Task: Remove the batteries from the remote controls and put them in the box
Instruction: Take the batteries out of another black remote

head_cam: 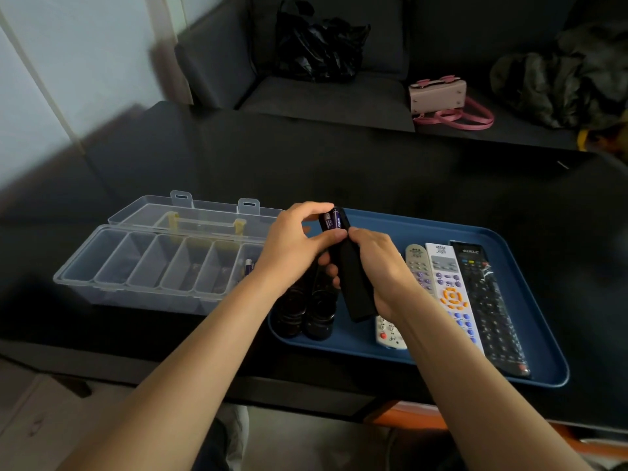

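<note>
Two batteries (pixel 332 222) could spring loose as my left hand (pixel 295 244) pinches them, right hand (pixel 377 266) gripping the black remote (pixel 353 277).

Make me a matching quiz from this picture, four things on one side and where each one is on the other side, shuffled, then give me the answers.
Things:
1. black remote
2. purple battery
3. pink handbag
4. white remote with orange buttons

Places:
A. on the dark sofa behind the table
B. lying on the blue tray
C. in the clear box, rightmost compartment in view
D. held in both hands, left hand and right hand

Pairs: 1-D, 2-C, 3-A, 4-B
</note>
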{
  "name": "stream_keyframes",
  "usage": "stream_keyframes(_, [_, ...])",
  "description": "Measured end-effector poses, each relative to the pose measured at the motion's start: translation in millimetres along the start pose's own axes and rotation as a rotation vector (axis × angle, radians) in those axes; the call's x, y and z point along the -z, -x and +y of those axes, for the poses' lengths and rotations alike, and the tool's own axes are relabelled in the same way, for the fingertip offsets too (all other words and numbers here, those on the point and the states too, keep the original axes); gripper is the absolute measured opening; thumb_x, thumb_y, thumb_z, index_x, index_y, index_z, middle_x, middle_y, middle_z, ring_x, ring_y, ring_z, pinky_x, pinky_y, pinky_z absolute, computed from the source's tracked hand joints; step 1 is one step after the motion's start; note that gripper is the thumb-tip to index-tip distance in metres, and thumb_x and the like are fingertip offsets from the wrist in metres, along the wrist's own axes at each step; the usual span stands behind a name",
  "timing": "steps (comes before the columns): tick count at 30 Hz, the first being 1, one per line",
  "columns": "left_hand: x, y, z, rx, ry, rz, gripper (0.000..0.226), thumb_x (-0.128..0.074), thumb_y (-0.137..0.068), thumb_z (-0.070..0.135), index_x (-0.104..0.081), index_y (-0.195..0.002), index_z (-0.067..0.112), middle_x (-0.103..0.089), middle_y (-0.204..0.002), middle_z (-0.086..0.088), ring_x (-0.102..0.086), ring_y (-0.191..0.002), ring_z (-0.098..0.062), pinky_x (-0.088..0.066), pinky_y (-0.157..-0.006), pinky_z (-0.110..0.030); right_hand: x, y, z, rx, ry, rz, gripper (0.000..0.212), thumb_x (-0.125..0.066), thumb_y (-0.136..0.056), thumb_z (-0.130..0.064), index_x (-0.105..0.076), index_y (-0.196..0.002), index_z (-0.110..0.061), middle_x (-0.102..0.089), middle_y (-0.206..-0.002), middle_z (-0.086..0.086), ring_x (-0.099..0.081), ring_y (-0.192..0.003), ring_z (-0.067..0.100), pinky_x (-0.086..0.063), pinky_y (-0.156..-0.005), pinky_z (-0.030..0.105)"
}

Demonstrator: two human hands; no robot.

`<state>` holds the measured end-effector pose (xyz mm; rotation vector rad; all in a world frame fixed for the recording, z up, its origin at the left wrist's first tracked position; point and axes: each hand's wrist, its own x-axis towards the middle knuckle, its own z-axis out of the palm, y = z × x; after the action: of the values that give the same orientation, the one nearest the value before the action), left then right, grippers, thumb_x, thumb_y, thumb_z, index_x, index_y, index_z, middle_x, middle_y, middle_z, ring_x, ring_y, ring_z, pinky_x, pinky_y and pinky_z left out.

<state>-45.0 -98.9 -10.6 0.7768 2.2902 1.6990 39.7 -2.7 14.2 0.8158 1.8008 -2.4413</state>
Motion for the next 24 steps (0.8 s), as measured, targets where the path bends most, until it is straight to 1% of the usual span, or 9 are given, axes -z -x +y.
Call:
stream_keyframes(3, [-4.0, 0.4, 0.4, 0.012, 0.031, -0.002, 0.040, -0.073, -0.077, 0.023, -0.059, -0.115, 0.029, -0.057, -0.122, 0.004, -0.049, -0.117, -0.003, -0.036, -0.098, -0.024, 2.0, 1.0, 1.0, 0.020, -0.002, 0.002, 0.037, -0.028, -0.103, -0.026, -0.057, -0.108, -0.003, -0.060, -0.072, 0.013, -0.051, -0.055, 0.016, -0.043, -0.048, 0.025])
stream_keyframes(6, [-6.0, 0.5, 3.5, -0.054, 0.046, 0.014, 0.036, -0.073, -0.076, 0.023, -0.061, -0.109, 0.029, -0.060, -0.116, 0.006, -0.051, -0.112, -0.002, -0.038, -0.095, -0.020, 5.2, 1.8, -0.3, 0.061, 0.002, -0.002, 0.037, -0.029, -0.103, -0.024, -0.057, -0.110, -0.001, -0.060, -0.072, 0.014, -0.052, -0.055, 0.017, -0.043, -0.049, 0.027])
stream_keyframes(12, [-12.9, 1.8, 7.1, -0.180, -0.120, 0.120, 0.032, -0.075, -0.074, 0.025, -0.069, -0.105, 0.021, -0.060, -0.107, 0.009, -0.055, -0.102, -0.004, -0.041, -0.086, -0.013, 8.0, 3.8, -1.5, 0.043, -0.013, 0.008, 0.039, -0.030, -0.102, -0.025, -0.060, -0.100, 0.001, -0.062, -0.070, 0.014, -0.053, -0.053, 0.018, -0.044, -0.047, 0.026])
stream_keyframes(14, [-13.5, 1.4, 8.5, -0.146, -0.082, 0.114, 0.031, -0.076, -0.073, 0.024, -0.069, -0.104, 0.020, -0.062, -0.108, 0.006, -0.057, -0.096, -0.001, -0.043, -0.081, -0.010, 8.9, 4.2, -1.6, 0.063, 0.005, 0.021, 0.042, -0.030, -0.103, -0.028, -0.060, -0.102, 0.001, -0.062, -0.070, 0.014, -0.053, -0.053, 0.018, -0.044, -0.047, 0.027])
stream_keyframes(16, [-12.7, 1.4, 10.6, -0.052, 0.053, 0.078, 0.030, -0.077, -0.072, 0.020, -0.066, -0.099, 0.021, -0.064, -0.106, 0.004, -0.059, -0.089, 0.001, -0.046, -0.076, -0.012, 9.1, 4.9, -1.7, 0.080, 0.030, 0.019, 0.046, -0.028, -0.103, -0.032, -0.060, -0.102, 0.000, -0.061, -0.069, 0.015, -0.052, -0.053, 0.019, -0.044, -0.048, 0.027])
stream_keyframes(19, [-12.6, 0.8, 11.1, 0.068, 0.208, 0.045, 0.036, -0.079, -0.070, 0.014, -0.058, -0.096, 0.027, -0.062, -0.108, 0.001, -0.058, -0.100, -0.009, -0.047, -0.079, -0.024, 9.6, 7.0, -1.2, 0.093, 0.069, 0.007, 0.051, -0.027, -0.103, -0.038, -0.062, -0.096, -0.001, -0.061, -0.070, 0.015, -0.053, -0.054, 0.019, -0.044, -0.049, 0.027])
stream_keyframes(20, [-12.7, 1.8, 13.0, 0.117, 0.287, 0.021, 0.038, -0.078, -0.070, 0.011, -0.057, -0.098, 0.027, -0.061, -0.109, -0.002, -0.059, -0.095, -0.013, -0.049, -0.073, -0.026, 10.1, 7.7, -1.2, 0.099, 0.074, 0.001, 0.052, -0.027, -0.103, -0.039, -0.062, -0.095, -0.002, -0.061, -0.070, 0.015, -0.053, -0.053, 0.018, -0.044, -0.049, 0.027])
stream_keyframes(22, [-13.5, 3.3, 16.7, 0.209, 0.453, -0.041, 0.038, -0.073, -0.074, 0.005, -0.057, -0.103, 0.021, -0.061, -0.106, -0.008, -0.060, -0.068, -0.015, -0.047, -0.053, -0.027, 12.2, 8.4, -1.3, 0.112, 0.081, -0.004, 0.052, -0.027, -0.103, -0.039, -0.062, -0.094, -0.002, -0.061, -0.069, 0.015, -0.053, -0.053, 0.018, -0.044, -0.048, 0.027])
stream_keyframes(24, [-15.4, 4.1, 21.8, 0.262, 0.531, -0.082, 0.035, -0.069, -0.077, 0.000, -0.057, -0.107, 0.014, -0.062, -0.101, -0.008, -0.056, -0.050, -0.013, -0.044, -0.044, -0.027, 15.2, 9.7, -1.3, 0.117, 0.087, -0.002, 0.051, -0.028, -0.103, -0.040, -0.062, -0.096, -0.002, -0.062, -0.069, 0.015, -0.053, -0.053, 0.018, -0.044, -0.048, 0.028])
